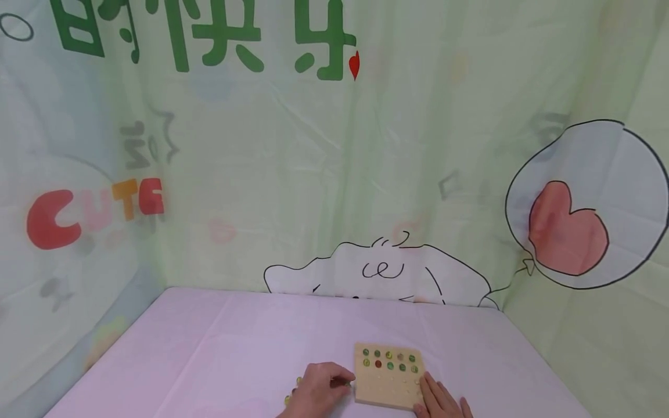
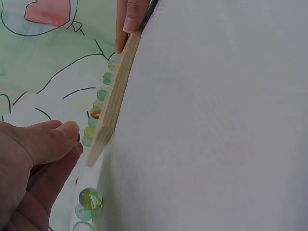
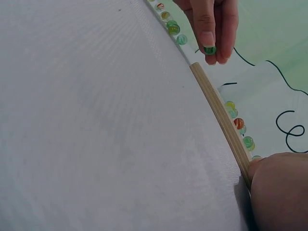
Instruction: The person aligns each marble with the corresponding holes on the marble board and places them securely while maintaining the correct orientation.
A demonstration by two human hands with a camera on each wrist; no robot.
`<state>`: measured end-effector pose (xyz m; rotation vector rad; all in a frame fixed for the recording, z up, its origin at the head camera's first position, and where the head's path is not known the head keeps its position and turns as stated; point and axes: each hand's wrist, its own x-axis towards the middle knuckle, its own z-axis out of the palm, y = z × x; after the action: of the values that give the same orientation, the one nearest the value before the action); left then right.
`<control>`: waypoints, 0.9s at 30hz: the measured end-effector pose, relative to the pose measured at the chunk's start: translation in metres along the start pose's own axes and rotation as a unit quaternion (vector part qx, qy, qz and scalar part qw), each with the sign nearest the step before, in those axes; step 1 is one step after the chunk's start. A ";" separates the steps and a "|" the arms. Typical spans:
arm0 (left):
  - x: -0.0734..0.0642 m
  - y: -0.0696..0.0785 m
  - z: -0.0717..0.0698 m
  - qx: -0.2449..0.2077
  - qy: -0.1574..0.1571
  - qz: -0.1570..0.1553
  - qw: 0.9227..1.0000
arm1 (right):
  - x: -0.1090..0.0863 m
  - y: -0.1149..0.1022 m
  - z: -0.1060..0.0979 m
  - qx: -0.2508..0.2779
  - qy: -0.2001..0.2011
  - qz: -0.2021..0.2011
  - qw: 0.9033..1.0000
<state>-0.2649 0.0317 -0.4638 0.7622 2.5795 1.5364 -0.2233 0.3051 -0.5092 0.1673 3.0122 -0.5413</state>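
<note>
Between thumb and fingers, my left hand pinches a green glass marble, just off the left edge of a square wooden board. Two rows of glass marbles, mostly green and yellow with a reddish one, sit in the board's far part; small hollows show nearer to me. My right hand rests at the board's right edge, its fingers extended. In the right wrist view only a rounded part of that hand shows, against the board's side.
Several loose marbles lie on the table to the left of the board, partly behind my left hand in the head view. A pale cloth covers the table. Printed fabric hangs along its back and sides.
</note>
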 end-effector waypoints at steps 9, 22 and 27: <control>0.006 0.014 0.007 -0.056 -0.011 0.021 0.998 | -0.005 -0.003 0.000 -0.007 0.007 0.001 1.000; 0.016 0.022 0.023 -0.104 -0.025 0.054 0.993 | -0.004 -0.002 0.000 -0.021 0.009 0.014 1.000; 0.020 0.027 0.030 -0.125 -0.028 0.035 0.991 | -0.003 -0.004 0.000 -0.019 -0.004 0.026 0.999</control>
<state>-0.2640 0.0749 -0.4525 0.8612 2.2855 1.7854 -0.2207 0.3011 -0.5072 0.2405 2.9976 -0.4774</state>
